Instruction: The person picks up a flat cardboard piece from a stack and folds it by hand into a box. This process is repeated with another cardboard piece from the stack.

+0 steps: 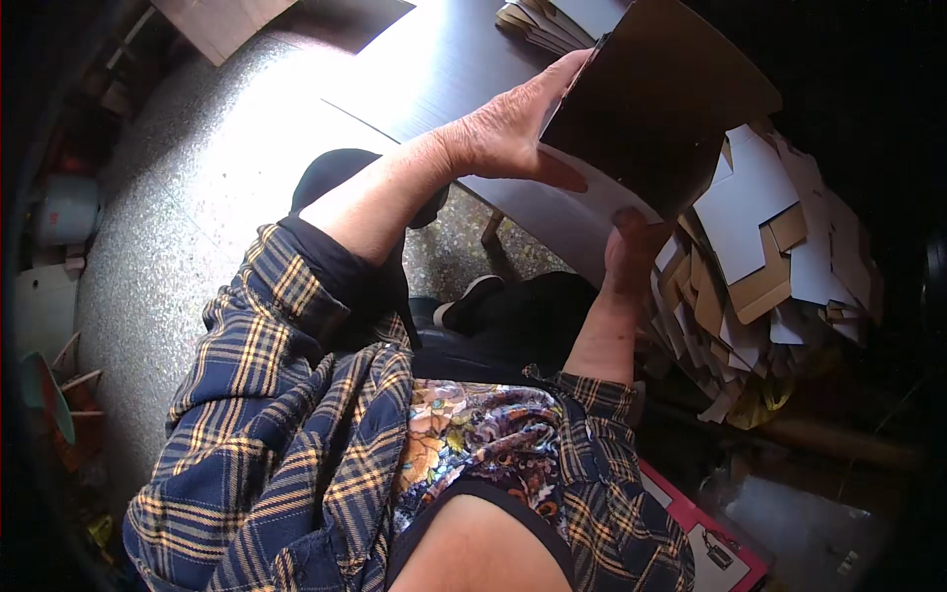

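Observation:
A folded cardboard box (671,109), its broad face dark brown and its near side pale, is held up and tilted over the table at the upper right. My left hand (523,128) grips its left side, with the thumb along the near edge and the other fingers partly hidden behind it. Under the box's near right corner, my right hand (631,247) holds on with the thumb pressed to the pale side. Most of that hand's fingers are hidden by the board. Whether the box is fully closed up cannot be made out.
A grey table (395,84) lies beyond my hands, bearing a stack of flat cardboard pieces (552,28). To the right rises a large pile of white and brown cardboard blanks (760,227). A dark stool (340,173) stands by the table; a cardboard carton (222,25) is at the upper left.

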The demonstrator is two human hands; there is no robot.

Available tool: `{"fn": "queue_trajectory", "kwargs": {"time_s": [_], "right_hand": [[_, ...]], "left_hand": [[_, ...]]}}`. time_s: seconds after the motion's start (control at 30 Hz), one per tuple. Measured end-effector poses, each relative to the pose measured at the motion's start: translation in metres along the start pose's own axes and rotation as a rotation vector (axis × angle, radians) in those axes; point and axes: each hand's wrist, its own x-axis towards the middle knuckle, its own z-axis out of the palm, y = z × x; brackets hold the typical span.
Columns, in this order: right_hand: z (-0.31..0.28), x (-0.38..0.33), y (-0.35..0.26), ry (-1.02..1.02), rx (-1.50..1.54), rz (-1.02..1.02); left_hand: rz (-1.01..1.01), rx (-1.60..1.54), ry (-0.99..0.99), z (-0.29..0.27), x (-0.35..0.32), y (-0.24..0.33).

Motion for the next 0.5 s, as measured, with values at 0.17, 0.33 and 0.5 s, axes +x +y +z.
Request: {"fn": "queue_trajectory", "kwargs": {"time_s": [0.17,0.33,0.5], "right_hand": [[0.010,-0.001,0.001,0.061,0.058,0.044],[0.006,0.004,-0.010,-0.007,0.020,0.123],[0.019,0.009,-0.041,0.025,-0.158,0.120]], "left_hand": [[-0.096,-0.061,0.032,0.003,0.002,-0.003],[-0.512,-0.496,-0.102,-0.002,-0.002,-0.009],[-0.601,-0.555,-0.099,-0.007,-0.007,0.008]]}}
